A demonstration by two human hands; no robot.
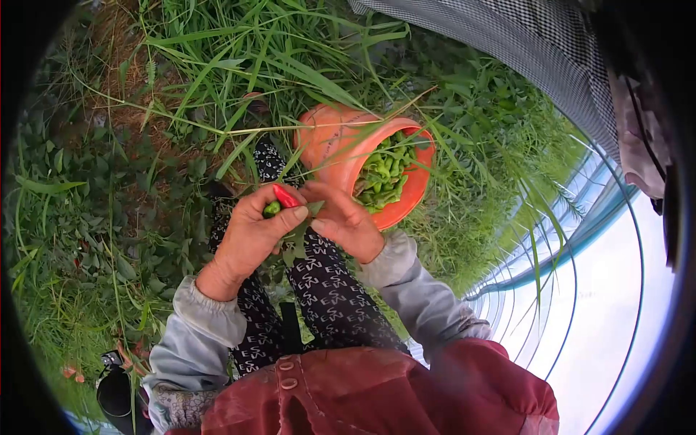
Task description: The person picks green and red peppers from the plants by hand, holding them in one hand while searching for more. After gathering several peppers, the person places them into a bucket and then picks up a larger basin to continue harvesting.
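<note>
My left hand (262, 223) is closed around a small red pepper (288, 196) and a green pepper (272, 209), the red one sticking out above the thumb. Facing it, my right hand (348, 221) is curled, with its fingertips beside the red pepper. Green leaves (296, 243) hang between the two hands, and the right thumb and fingers close in on them; their exact hold is partly hidden. Just beyond the right hand, an orange bucket (326, 141) lies tipped on its side. Many green peppers (384, 170) are inside it, towards its mouth.
Tall grass blades (268, 54) arch over the bucket. Low leafy plants (109, 239) cover the ground on the left. My legs in patterned trousers (337, 297) are beneath my hands. Black-and-white netting (522, 43) hangs at upper right, near curved hoops and pale sheeting (594, 304).
</note>
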